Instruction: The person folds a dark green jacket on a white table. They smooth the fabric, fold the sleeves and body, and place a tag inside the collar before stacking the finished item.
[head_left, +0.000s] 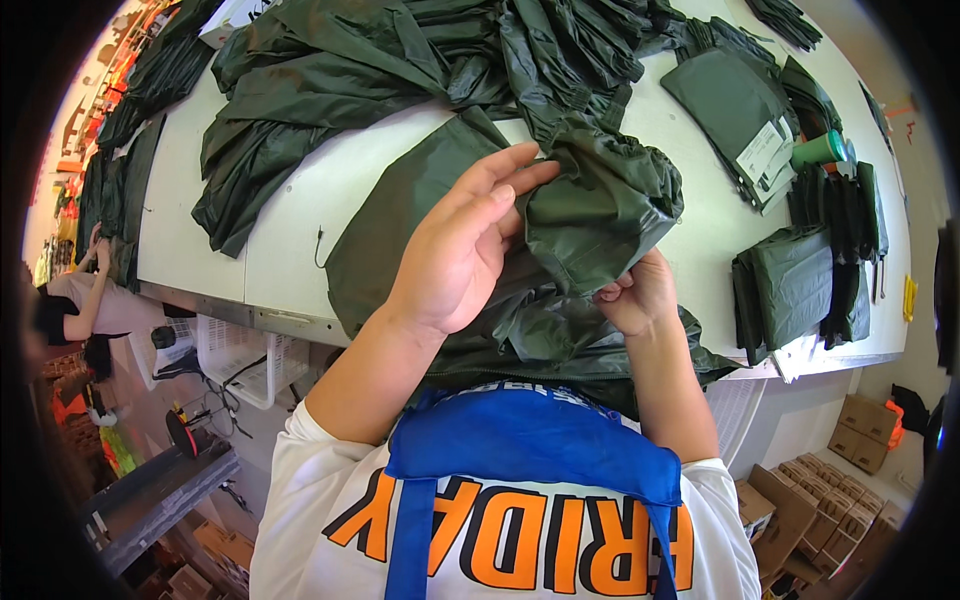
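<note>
A dark green, shiny waterproof garment (pixel 590 225) lies partly over the table's front edge, and one gathered, elasticated end of it is lifted before me. My right hand (pixel 640 293) is closed on the lower right side of that bunched part, its fingers curled into the fabric. At the left, my left hand (pixel 465 235) has its palm turned inward and its fingers extended, the tips against the gathered cloth. A flat panel of the same green fabric (pixel 385 215) spreads on the table beneath my left forearm.
A heap of green garments (pixel 390 70) covers the table's far side. Folded garments (pixel 790 285) and a green roll (pixel 820 149) sit at right. White plastic baskets (pixel 245 355) stand below the table at left. Another person (pixel 85 300) works at far left. Cardboard boxes (pixel 815 510) are stacked lower right.
</note>
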